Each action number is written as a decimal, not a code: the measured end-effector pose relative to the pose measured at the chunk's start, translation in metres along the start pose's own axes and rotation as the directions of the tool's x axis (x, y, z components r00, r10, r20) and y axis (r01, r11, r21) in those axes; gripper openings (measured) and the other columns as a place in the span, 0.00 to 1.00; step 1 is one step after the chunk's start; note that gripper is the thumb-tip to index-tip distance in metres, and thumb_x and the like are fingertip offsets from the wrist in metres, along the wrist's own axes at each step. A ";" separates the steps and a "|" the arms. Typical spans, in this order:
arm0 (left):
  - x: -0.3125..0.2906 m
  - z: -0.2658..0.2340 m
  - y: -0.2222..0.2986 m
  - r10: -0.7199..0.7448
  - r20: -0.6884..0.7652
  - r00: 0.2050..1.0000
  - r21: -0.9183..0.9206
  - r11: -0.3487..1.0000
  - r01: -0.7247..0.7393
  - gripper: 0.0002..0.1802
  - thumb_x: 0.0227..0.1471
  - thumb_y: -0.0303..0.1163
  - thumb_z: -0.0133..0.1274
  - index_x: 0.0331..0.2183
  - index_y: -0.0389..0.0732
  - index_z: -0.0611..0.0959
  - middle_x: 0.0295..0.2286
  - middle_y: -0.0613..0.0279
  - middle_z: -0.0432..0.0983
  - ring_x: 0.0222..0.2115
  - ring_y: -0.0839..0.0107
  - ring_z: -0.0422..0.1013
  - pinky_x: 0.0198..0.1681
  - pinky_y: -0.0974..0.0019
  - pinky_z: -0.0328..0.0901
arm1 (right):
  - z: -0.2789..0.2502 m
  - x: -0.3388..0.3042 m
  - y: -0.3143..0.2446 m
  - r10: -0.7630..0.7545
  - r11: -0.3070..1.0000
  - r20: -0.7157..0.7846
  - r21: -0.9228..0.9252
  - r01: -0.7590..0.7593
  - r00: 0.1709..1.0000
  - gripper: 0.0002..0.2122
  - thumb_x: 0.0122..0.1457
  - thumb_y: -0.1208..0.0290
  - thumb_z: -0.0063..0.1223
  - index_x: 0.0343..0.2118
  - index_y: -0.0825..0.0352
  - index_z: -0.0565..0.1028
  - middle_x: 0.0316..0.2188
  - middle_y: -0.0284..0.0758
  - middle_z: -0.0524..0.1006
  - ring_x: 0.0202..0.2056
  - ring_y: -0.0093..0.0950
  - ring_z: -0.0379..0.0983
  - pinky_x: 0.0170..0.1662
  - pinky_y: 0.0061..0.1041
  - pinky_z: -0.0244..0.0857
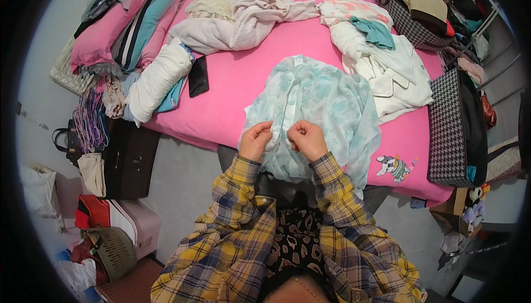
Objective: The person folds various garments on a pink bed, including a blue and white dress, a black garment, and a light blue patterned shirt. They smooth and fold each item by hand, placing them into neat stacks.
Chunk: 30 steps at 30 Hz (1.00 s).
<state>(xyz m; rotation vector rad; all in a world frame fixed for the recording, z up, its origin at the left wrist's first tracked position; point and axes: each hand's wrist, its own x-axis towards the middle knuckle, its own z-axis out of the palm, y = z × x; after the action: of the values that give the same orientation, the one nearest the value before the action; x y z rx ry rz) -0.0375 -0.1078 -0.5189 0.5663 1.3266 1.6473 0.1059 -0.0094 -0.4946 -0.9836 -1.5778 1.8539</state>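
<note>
A sheer pale blue-and-white blouse [337, 104] with a button front lies spread at the near edge of the pink bed, its collar pointing away from me. My left hand [256, 140] is closed, its fingers pinching the blouse near the button strip. A little to the right, my right hand [307, 139] is also closed, thumb and fingers pinched together on the blouse's front opening. The lower part of the blouse hangs over the bed edge toward my lap. Any button between my fingers is too small to make out.
Beyond the blouse lie a cream knit sweater [243, 21] and white garments [381, 71]. A black phone [199, 77] rests by a rolled white garment [160, 82]. Houndstooth storage boxes [448, 131] stand at the right. On the left is a dark cabinet [133, 156].
</note>
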 end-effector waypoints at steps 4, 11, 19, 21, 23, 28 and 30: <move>0.000 -0.003 -0.006 -0.006 -0.034 0.999 -0.066 0.998 0.004 0.16 0.48 0.21 0.50 0.42 0.31 0.77 0.30 0.67 0.73 0.28 0.83 0.66 0.32 0.79 0.61 | 0.002 -0.004 -0.001 0.022 0.999 0.028 -0.033 -0.021 0.999 0.04 0.51 0.75 0.53 0.23 0.70 0.72 0.16 0.30 0.72 0.15 0.17 0.66 0.18 0.16 0.60; -0.012 0.002 0.013 -0.052 0.074 0.996 -0.164 0.984 0.064 0.17 0.49 0.20 0.48 0.43 0.29 0.75 0.34 0.59 0.76 0.31 0.78 0.71 0.36 0.76 0.65 | -0.001 -0.010 -0.004 0.080 0.996 0.081 -0.044 -0.077 0.993 0.05 0.51 0.75 0.53 0.23 0.69 0.72 0.16 0.30 0.72 0.15 0.17 0.67 0.18 0.16 0.60; -0.025 0.001 0.012 -0.049 0.078 0.996 0.044 0.998 0.046 0.15 0.46 0.20 0.54 0.40 0.31 0.77 0.33 0.61 0.76 0.32 0.77 0.72 0.36 0.76 0.66 | 0.003 -0.018 0.005 0.103 0.994 0.109 -0.033 -0.100 0.989 0.05 0.51 0.75 0.52 0.25 0.71 0.72 0.17 0.31 0.72 0.17 0.18 0.69 0.19 0.17 0.63; -0.027 0.000 0.005 -0.023 0.062 0.998 0.065 0.998 0.019 0.14 0.45 0.21 0.56 0.38 0.32 0.77 0.31 0.63 0.76 0.30 0.78 0.71 0.34 0.76 0.65 | 0.005 -0.020 0.007 0.107 0.994 0.117 -0.016 -0.106 0.987 0.05 0.52 0.75 0.52 0.25 0.71 0.71 0.17 0.31 0.73 0.18 0.18 0.70 0.20 0.17 0.63; -0.029 0.000 -0.001 -0.009 0.014 1.000 0.088 0.996 0.007 0.13 0.45 0.21 0.57 0.37 0.33 0.78 0.29 0.63 0.76 0.29 0.79 0.71 0.32 0.76 0.65 | 0.006 -0.023 0.009 0.102 0.995 0.109 0.009 -0.103 0.989 0.05 0.50 0.75 0.53 0.25 0.71 0.72 0.16 0.31 0.73 0.18 0.18 0.71 0.20 0.18 0.64; -0.033 0.002 -0.002 0.071 -0.075 0.995 0.240 0.969 -0.051 0.11 0.45 0.25 0.59 0.33 0.31 0.80 0.27 0.63 0.77 0.26 0.80 0.70 0.29 0.77 0.65 | 0.009 -0.029 0.016 0.030 1.000 0.096 -0.007 -0.030 0.995 0.06 0.51 0.74 0.53 0.25 0.72 0.72 0.17 0.32 0.73 0.19 0.18 0.72 0.20 0.17 0.64; -0.035 0.005 -0.003 0.076 -0.094 0.993 0.254 0.966 -0.050 0.11 0.46 0.26 0.59 0.33 0.32 0.80 0.26 0.65 0.76 0.25 0.81 0.69 0.28 0.77 0.64 | 0.010 -0.031 0.018 0.007 1.000 0.081 -0.011 -0.007 0.997 0.06 0.51 0.74 0.53 0.25 0.72 0.71 0.17 0.32 0.74 0.19 0.18 0.71 0.20 0.17 0.64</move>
<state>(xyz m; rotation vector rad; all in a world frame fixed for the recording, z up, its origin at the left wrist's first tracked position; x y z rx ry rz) -0.0155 -0.1350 -0.5133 0.6869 1.6230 1.5875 0.1180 -0.0428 -0.5051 -0.9300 -1.6354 1.9142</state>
